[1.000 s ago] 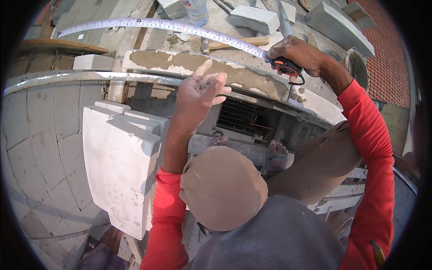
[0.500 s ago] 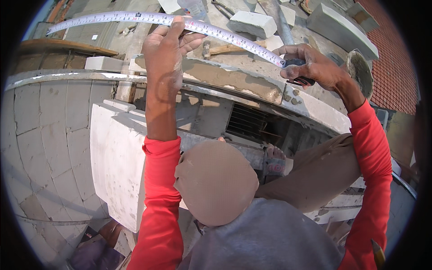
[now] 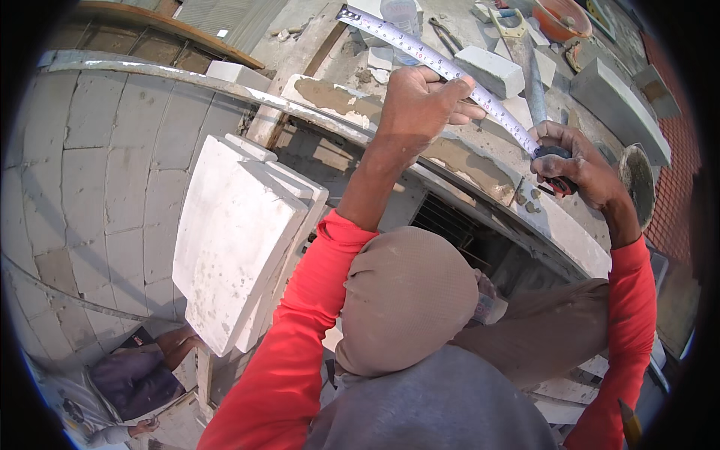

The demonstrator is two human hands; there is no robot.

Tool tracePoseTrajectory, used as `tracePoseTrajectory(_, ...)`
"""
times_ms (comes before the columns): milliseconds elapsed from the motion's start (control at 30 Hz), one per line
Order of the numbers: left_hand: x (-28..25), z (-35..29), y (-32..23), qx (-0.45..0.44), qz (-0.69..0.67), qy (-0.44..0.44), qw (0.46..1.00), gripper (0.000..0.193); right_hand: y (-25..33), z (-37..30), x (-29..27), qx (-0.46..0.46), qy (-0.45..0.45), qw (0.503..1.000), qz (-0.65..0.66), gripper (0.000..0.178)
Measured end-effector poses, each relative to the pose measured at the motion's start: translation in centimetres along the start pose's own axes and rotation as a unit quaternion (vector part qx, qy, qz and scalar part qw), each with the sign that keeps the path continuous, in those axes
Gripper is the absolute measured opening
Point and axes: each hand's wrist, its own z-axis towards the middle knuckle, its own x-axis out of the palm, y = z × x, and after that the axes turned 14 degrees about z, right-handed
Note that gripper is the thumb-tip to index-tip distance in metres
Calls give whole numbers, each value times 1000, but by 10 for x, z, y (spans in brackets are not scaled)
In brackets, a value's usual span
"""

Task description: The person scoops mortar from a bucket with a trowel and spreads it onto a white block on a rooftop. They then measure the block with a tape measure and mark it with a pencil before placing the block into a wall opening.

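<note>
A tape measure's white blade (image 3: 420,52) stretches slantwise over the wall top, its dark end hook at the upper left. My left hand (image 3: 421,109) pinches the blade partway along, thumb on top and fingers beneath. The black tape measure case (image 3: 553,169) sits in my right hand (image 3: 589,161), whose fingers wrap around it where the blade comes out. Below the blade, a band of brown mortar (image 3: 469,159) covers the wall's pale blocks; part of that wall is hidden behind my left forearm.
White blocks (image 3: 491,71), pincers (image 3: 446,34), a plastic bottle (image 3: 401,15) and an orange basin (image 3: 562,19) lie beyond the wall. A bucket (image 3: 637,184) stands right. White slabs (image 3: 232,247) lean at left. Another person (image 3: 135,375) is at lower left.
The blade out of the case is much shorter, and its end hook now shows. Both hands sit further right and lower in view, still holding the tape measure; the view has shifted.
</note>
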Motion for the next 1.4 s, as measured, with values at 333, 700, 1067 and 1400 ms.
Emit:
tracePoseTrajectory(333, 4, -5, 37, -36, -195, 71, 978, 34, 3, -1, 7, -13, 6, 999, -36, 47)
tracePoseTrajectory(700, 20, 2, 32, 10, -94, -35, 995, 34, 7, 30, 43, -69, -16, 996, 52, 24)
tracePoseTrajectory(1067, -18, -33, 56, -85, 128, 65, 986, 43, -2, 40, 25, 23, -78, 993, -85, 24)
tracePoseTrajectory(1400, -19, -93, 120, -183, 126, 82, 972, 49, -45, 77, 34, 111, -47, 981, -151, 28)
